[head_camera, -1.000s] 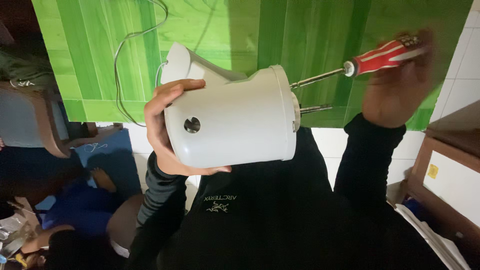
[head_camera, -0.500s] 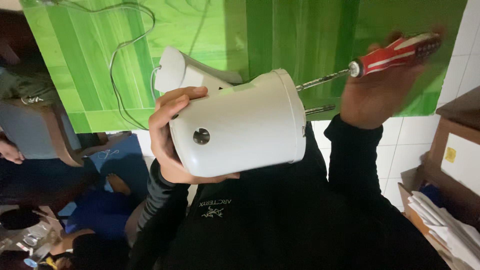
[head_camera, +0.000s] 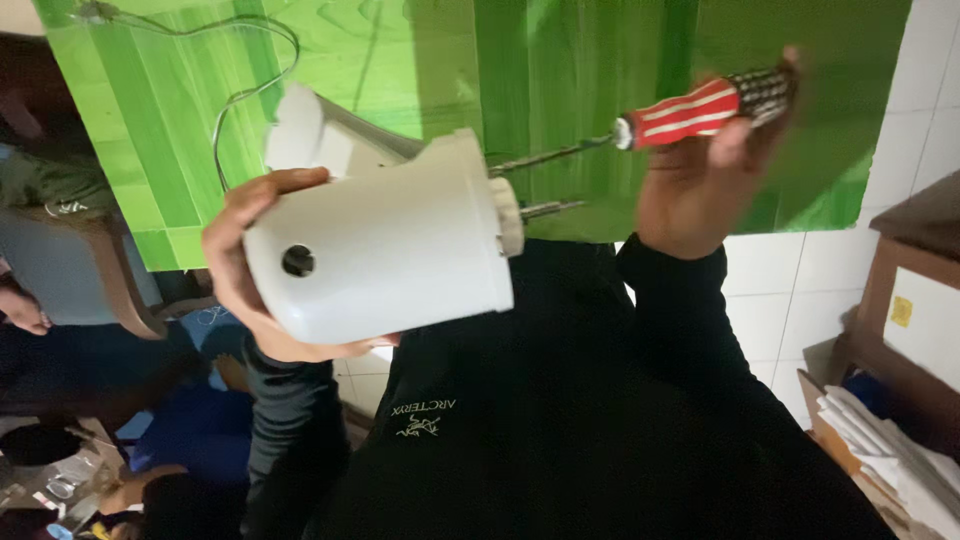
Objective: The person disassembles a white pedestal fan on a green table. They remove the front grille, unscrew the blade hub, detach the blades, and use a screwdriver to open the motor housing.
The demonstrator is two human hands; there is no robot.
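Green striped floor mat (head_camera: 600, 90) fills the far half of the view, with white floor tiles (head_camera: 800, 290) showing past its near edge on the right. Front and centre, the left hand (head_camera: 235, 270) is wrapped around a white plastic cylindrical appliance housing (head_camera: 390, 245), thumb over the top, fingers curled underneath, a firm grasp. A small round dark hole sits in the housing's side, close to the thumb. Its flat end faces right, and a short metal pin (head_camera: 550, 209) juts out from it. At the far left end a white angled part sticks up, and a thin white cord (head_camera: 235, 95) loops away across the mat.

Over on the right, the right hand (head_camera: 700, 185) is closed on a screwdriver with a red-and-white striped handle (head_camera: 690, 110); its metal shaft runs leftward and down to the housing's flat end, just above the pin. The tip's exact contact is hidden.

Both hands are raised in front of a black jacket, which fills the near middle. Crowding on the left: another person's arm and a blue cloth (head_camera: 190, 430) on the floor. On the right, a brown wooden cabinet (head_camera: 910, 290) and a stack of white papers (head_camera: 880, 450) stand near. Open mat lies beyond the screwdriver.
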